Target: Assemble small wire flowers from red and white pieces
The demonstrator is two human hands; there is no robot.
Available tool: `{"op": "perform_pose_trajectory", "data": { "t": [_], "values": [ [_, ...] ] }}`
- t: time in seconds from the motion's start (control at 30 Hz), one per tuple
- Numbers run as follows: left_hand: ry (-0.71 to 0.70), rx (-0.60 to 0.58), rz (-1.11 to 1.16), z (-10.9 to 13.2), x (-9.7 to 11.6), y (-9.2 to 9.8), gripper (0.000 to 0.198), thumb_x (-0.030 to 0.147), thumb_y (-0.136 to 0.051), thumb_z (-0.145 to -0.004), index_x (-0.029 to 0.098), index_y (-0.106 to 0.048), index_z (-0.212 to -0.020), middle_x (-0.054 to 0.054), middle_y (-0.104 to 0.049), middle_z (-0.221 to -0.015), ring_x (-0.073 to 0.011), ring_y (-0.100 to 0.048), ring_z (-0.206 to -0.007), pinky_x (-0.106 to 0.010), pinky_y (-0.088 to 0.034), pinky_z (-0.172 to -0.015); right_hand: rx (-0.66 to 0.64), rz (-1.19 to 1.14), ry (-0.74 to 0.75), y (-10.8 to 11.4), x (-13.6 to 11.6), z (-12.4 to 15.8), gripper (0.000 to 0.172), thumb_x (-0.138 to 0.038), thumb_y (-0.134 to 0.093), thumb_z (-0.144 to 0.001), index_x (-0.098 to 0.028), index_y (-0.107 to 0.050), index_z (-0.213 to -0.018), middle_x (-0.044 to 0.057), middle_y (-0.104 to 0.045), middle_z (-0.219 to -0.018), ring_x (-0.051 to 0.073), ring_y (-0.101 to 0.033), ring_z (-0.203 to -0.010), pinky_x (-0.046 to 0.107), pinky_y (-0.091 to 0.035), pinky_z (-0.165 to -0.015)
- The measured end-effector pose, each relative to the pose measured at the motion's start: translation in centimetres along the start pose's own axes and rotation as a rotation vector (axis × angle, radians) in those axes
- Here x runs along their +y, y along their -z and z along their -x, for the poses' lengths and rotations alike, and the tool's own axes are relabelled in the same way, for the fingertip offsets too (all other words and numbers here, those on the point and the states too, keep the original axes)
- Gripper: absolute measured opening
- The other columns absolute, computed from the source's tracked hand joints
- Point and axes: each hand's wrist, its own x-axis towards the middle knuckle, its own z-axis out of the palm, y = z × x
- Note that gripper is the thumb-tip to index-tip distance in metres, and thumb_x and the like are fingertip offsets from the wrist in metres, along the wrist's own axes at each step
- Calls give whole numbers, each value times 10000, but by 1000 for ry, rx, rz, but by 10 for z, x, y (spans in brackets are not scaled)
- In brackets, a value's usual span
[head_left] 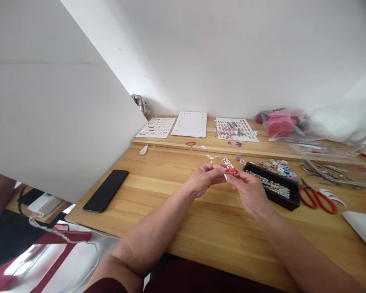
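Over the middle of the table, my left hand point(206, 178) and my right hand point(249, 190) meet at the fingertips, both closed in a pinch. Between them is a small red looped piece point(232, 171), perhaps crocheted or cut out; its exact kind is too small to tell. A thin white sliver point(225, 177) pokes out below it by the left fingertips. White paper scraps point(226, 161) lie just beyond the hands. Right beside my right hand stands a black tray point(294, 202) of small metallic and pale beads or parts.
Red-handled scissors point(319, 200) and thread spools point(282, 167) lie right. A phone point(106, 191) and small glue bottle point(143, 149) are left. Patterned sheets point(157, 127), a red heart-shaped piece point(190, 143) and a clear box point(332, 169) sit farther back. A white panel point(57, 93) borders the left.
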Motion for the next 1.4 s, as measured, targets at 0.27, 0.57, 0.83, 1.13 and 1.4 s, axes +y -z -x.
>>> {"op": "perform_pose_trajectory", "data": {
  "t": [0.27, 0.57, 0.83, 1.13, 1.4],
  "values": [
    [-48, 87, -190, 1, 2, 4, 348, 455, -822, -672, 156, -701, -804, -12, -650, -808, -103, -581, -741, -230, -454, -654, 13, -49, -37, 3, 12, 2, 177, -351, -819, -704, -197, -760, -767, 15, -667, -722, 83, -438, -540, 253, -328, -504],
    [-164, 210, -341, 1, 5, -1, 371, 470, -813, -678, 143, -658, -761, 51, -511, -609, -43, -335, -524, -233, -262, -532, -31, 181, 92, 7, 3, 12, 166, -347, -680, -837, -193, -642, -787, -23, -575, -627, 82, -387, -491, 242, -290, -459],
    [-177, 204, -525, -2, 7, 7, 351, 456, -807, -668, 133, -683, -728, 1, -615, -690, -84, -465, -623, -237, -335, -601, 34, 536, 315, 16, -5, 15, 144, -315, -635, -876, -187, -673, -823, -80, -280, -540, 89, -263, -489, 265, -227, -489],
    [-192, 206, -533, -2, 7, 6, 351, 461, -795, -685, 135, -673, -736, 8, -587, -677, -84, -441, -618, -239, -312, -581, -45, 594, 439, 16, -10, 13, 106, -215, -621, -856, -188, -657, -760, -13, -497, -673, 130, -447, -634, 278, -366, -598],
    [-188, 164, -411, 3, 16, 7, 283, 402, -796, -722, 147, -683, -762, -1, -638, -757, -82, -500, -680, -229, -389, -665, -17, 583, 230, 19, -4, 8, 134, -303, -631, -844, -190, -666, -781, -25, -495, -608, 128, -432, -571, 278, -371, -553]
  ]
}}
